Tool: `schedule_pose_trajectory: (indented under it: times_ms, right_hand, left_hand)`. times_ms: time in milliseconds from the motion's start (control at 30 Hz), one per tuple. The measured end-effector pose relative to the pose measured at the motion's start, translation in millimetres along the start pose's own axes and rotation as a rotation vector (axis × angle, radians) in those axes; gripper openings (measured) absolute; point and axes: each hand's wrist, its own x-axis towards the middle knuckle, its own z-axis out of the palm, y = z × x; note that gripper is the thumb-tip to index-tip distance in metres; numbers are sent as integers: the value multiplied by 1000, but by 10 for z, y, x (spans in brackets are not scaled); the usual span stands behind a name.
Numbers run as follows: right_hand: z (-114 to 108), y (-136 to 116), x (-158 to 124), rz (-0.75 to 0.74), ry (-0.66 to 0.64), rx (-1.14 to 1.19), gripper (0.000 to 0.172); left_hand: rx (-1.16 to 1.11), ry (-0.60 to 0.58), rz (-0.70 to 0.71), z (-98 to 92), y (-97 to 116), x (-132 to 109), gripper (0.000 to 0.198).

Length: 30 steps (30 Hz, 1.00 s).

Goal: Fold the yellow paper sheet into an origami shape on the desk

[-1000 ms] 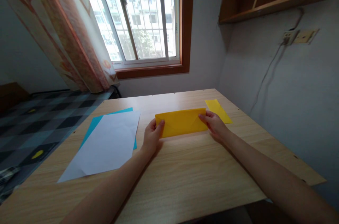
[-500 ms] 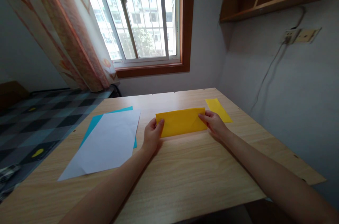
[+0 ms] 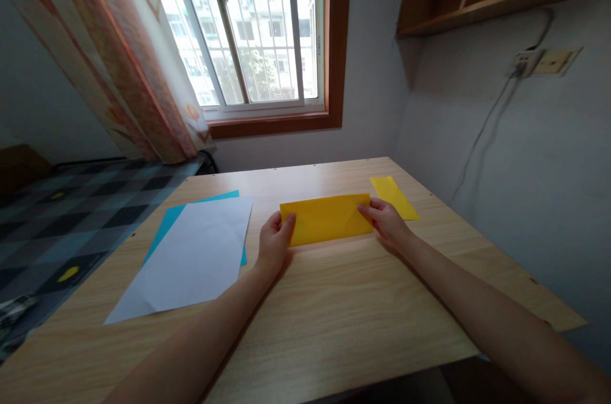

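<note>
Both my hands hold a yellow piece of paper [image 3: 329,219], a long rectangle that looks folded, tilted up a little above the table. My left hand [image 3: 277,235] pinches its left end, thumb on the near face and fingers behind. At the opposite end my right hand [image 3: 386,221] grips it the same way. Beyond the right hand lies a second yellow strip of paper [image 3: 398,197], flat on the table. To the left a white sheet [image 3: 195,254] rests on top of a turquoise sheet [image 3: 165,226], whose edges show beneath it.
The wooden table [image 3: 324,327] stretches below the window [image 3: 252,28]. A bed with a checked cover [image 3: 95,213] adjoins its left side. On the right wall a cord [image 3: 477,130] hangs from a socket [image 3: 525,63], below a wooden shelf [image 3: 506,0].
</note>
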Motion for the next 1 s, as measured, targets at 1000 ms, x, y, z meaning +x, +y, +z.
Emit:
schedule_pose_trajectory:
  times_ms: [1000]
  right_hand:
    - [44,-40,-34,-4,10,19,34]
  left_hand:
    - [-15,-8,1,11,22,-8,36]
